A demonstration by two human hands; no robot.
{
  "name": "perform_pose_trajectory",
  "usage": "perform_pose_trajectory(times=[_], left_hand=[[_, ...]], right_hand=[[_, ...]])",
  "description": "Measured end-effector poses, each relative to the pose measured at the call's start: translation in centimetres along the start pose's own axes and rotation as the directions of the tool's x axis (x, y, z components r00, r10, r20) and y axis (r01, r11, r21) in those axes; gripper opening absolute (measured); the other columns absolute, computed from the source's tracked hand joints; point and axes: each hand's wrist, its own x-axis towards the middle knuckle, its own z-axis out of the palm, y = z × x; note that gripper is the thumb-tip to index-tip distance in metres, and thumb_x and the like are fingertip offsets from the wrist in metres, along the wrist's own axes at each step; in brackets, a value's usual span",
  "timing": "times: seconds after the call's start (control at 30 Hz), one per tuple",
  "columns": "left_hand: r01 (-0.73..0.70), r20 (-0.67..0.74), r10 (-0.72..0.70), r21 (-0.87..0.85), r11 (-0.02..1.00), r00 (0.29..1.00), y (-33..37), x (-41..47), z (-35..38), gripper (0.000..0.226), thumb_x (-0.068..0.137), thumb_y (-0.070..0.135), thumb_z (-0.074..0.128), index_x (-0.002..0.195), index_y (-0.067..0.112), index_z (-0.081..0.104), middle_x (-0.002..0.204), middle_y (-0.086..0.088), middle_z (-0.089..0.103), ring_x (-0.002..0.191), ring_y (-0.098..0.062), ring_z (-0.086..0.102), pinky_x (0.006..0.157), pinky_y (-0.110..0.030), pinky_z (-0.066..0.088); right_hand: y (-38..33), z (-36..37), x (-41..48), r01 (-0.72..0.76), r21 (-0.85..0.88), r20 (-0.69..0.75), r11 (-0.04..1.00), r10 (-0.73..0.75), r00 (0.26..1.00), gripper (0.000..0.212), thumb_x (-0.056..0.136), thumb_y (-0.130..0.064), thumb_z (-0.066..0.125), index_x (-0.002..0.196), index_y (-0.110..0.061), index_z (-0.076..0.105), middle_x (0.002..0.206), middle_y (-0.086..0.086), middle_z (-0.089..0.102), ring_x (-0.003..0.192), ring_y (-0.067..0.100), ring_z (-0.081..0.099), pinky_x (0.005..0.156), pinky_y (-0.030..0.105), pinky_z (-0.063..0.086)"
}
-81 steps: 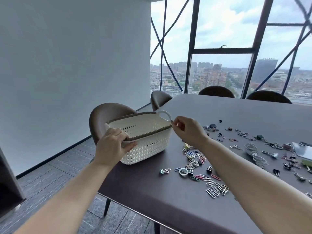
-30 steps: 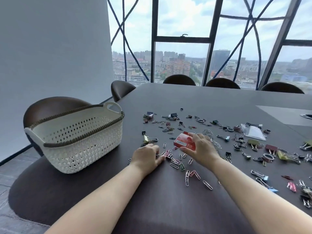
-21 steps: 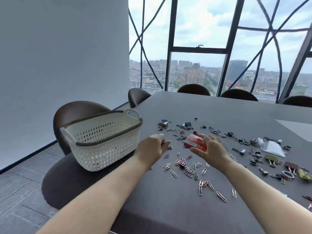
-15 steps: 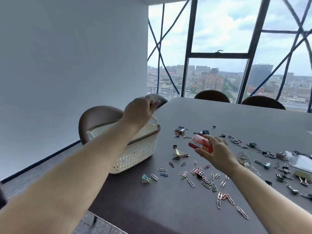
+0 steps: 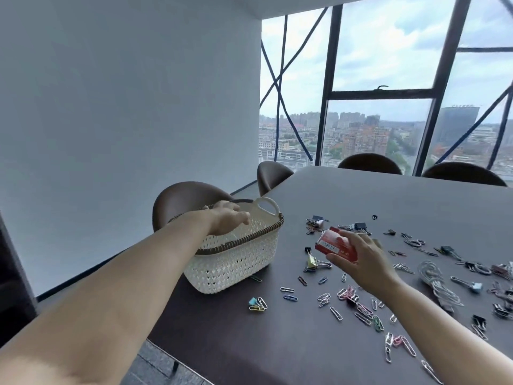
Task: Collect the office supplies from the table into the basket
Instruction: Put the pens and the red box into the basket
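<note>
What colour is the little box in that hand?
Red, with a white patch. The head view shows the box in the right hand best.

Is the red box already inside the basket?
No, the right hand holds the red box above the table, to the right of the basket and clear of its rim.

cannot see palm of left hand (image 5: 226, 220), turned down | cannot see floor of white perforated plastic basket with brown braided rim (image 5: 236, 262) behind near wall, forearm | cannot read print on small red cardboard box (image 5: 334, 243), part covered by right hand (image 5: 366, 262) | cannot sort blurred metal clips (image 5: 502, 312) at right edge of dark grey table (image 5: 277, 343), cut off
</note>
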Motion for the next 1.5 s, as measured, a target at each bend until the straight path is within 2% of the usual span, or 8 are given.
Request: perform_pose_trajectory(times=[0.1,0.2,0.53,0.8,1.03,1.17,1.37,1.5], left_hand=[[-0.154,-0.085,0.173,0.200,0.968,0.981,0.4,-0.7,-0.4,0.035,0.096,0.030,0.036,0.119,0.019,0.060,0.130,-0.007,0.051,0.103,-0.017,0.053,0.094,-0.031,0.037],[-0.220,-0.212,0.279,0.263,0.939,0.937,0.2,-1.9,-1.1,0.027,0.096,0.026,0.044,0.108,0.017,0.067,0.102,-0.001,0.069,0.065,-0.007,0.050,0.071,-0.024,0.042],[-0.190,-0.403,0.286,0.261,0.946,0.869,-5.5,-5.5,1.7,0.055,0.095,0.041,0.038,0.048,0.013,0.046,0.060,0.001,0.056,0.054,-0.007,0.045,0.074,-0.032,0.036],[-0.386,-0.799,0.335,0.142,0.912,0.499,-9.7,-5.6,4.6,0.046,0.082,0.038,0.044,0.048,0.015,0.066,0.068,0.006,0.057,0.074,-0.008,0.044,0.078,-0.023,0.023],[-0.476,-0.827,0.120,-0.191,0.858,0.549,-11.6,-4.8,5.3,0.047,0.080,0.040,0.042,0.045,0.014,0.058,0.071,0.017,0.047,0.086,0.000,0.043,0.078,-0.018,0.032],[-0.487,-0.800,0.149,-0.194,0.852,0.581,-11.5,-4.6,5.0,0.040,0.081,0.039,0.040,0.044,0.025,0.048,0.071,0.018,0.045,0.087,0.005,0.042,0.077,-0.005,0.029],[-0.422,-0.731,0.166,-0.180,0.889,0.662,-10.9,-4.2,3.7,0.050,0.075,0.045,0.039,0.058,0.007,0.068,0.075,0.008,0.059,0.090,-0.002,0.052,0.081,-0.017,0.032],[-0.252,-0.815,0.325,0.226,0.941,0.480,-8.3,-5.7,3.4,0.028,0.076,0.037,0.049,0.065,0.015,0.063,0.078,0.001,0.064,0.087,-0.018,0.057,0.089,-0.040,0.037]], right_hand=[[-0.5,0.4,-0.1,-0.003,0.019,0.017,1.000,0.003,1.000,0.068,0.078,-0.049,0.063,0.136,-0.020,0.041,0.136,0.004,0.047,0.127,0.023,0.033,0.102,0.035,0.031],[-1.1,0.7,0.0,0.011,0.016,0.029,1.000,-0.012,1.000,0.066,0.078,-0.050,0.064,0.133,-0.021,0.043,0.134,0.003,0.048,0.126,0.023,0.034,0.101,0.034,0.032],[-11.3,1.7,3.2,0.292,0.142,-0.097,0.946,-0.280,0.955,0.053,0.077,-0.052,0.061,0.120,-0.026,0.048,0.122,0.001,0.051,0.110,0.016,0.037,0.091,0.031,0.037],[-17.6,6.5,8.5,0.263,0.034,0.310,0.964,-0.260,0.914,0.046,0.072,-0.045,0.070,0.108,-0.025,0.050,0.106,-0.004,0.058,0.090,0.015,0.050,0.070,0.020,0.038],[-17.7,7.9,10.3,0.222,-0.039,0.590,0.974,-0.157,0.792,0.033,0.074,-0.033,0.072,0.098,-0.024,0.052,0.104,-0.004,0.056,0.087,0.013,0.051,0.070,0.024,0.039],[-17.3,7.7,10.0,0.263,0.059,0.383,0.963,-0.265,0.885,0.016,0.082,-0.035,0.064,0.093,-0.025,0.059,0.105,-0.007,0.061,0.101,0.012,0.058,0.079,0.023,0.037],[-15.2,6.1,7.2,0.358,0.238,0.046,0.903,-0.378,0.925,0.012,0.081,-0.018,0.059,0.073,-0.025,0.054,0.062,-0.018,0.052,0.057,-0.004,0.051,0.064,0.018,0.040],[-11.1,4.3,3.4,0.345,0.247,-0.120,0.906,-0.324,0.938,0.012,0.081,-0.012,0.060,0.074,-0.022,0.058,0.063,-0.017,0.052,0.057,-0.003,0.051,0.059,0.012,0.038]])
